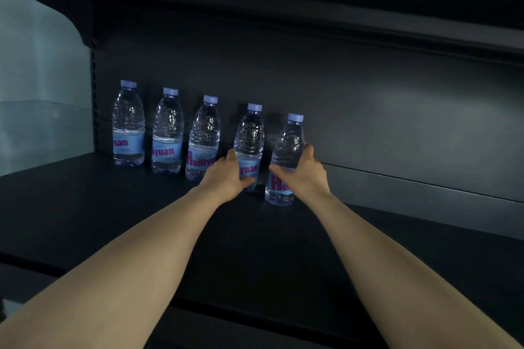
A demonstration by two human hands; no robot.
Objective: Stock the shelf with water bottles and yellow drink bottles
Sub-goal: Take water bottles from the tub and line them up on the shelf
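Observation:
Several clear water bottles with blue caps and blue labels stand in a row along the back of the dark shelf [113, 207]. The three at the left [128, 125], [167, 133], [204, 139] stand free. My left hand [226, 176] grips the fourth bottle [249, 133] around its label. My right hand [304, 173] grips the rightmost bottle [287, 150] at its middle; that bottle stands slightly forward of the row. No yellow drink bottles are in view.
The shelf's dark back panel [340, 99] runs behind the bottles, and an upper shelf [368, 22] overhangs them. A pale translucent side panel [37, 79] closes the left end. Bare shelf surface stretches to the right of the bottles and in front of them.

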